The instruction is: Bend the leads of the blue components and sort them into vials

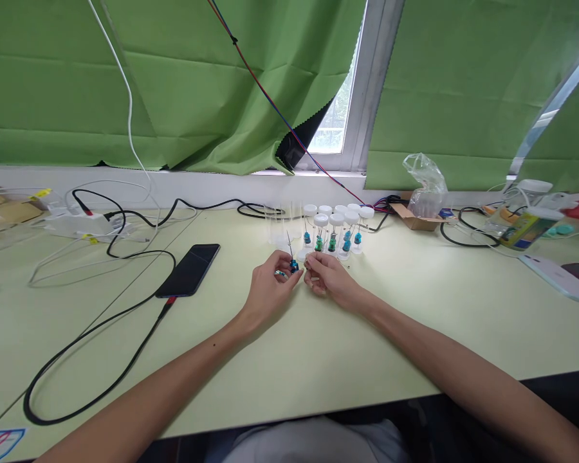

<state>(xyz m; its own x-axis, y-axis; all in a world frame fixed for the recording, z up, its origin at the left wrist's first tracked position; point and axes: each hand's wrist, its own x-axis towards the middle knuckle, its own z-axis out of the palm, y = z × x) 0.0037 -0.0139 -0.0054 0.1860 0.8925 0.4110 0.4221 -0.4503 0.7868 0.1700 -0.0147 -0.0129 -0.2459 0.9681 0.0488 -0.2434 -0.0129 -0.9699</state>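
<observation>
My left hand [273,281] is closed around a small blue-and-black piece [294,265] with a thin dark pin pointing up. A second bit of blue shows between its fingers. Close beside it, my right hand [329,275] has its fingertips pinched together; whatever they hold is too small to make out. Just behind the hands stand several clear vials with white caps [336,219], upright in a cluster. Inside them are blue or green pieces [318,244] with thin pins. Left of these, a few clear containers [276,225] stand without visible caps.
A black phone [188,270] lies at the left on a looping black cable [96,413]. Behind are a white power strip [80,224] and cables. Toward the right are an open cardboard box [415,217] with a plastic bag, a labelled jar [531,228] and a light phone [554,276].
</observation>
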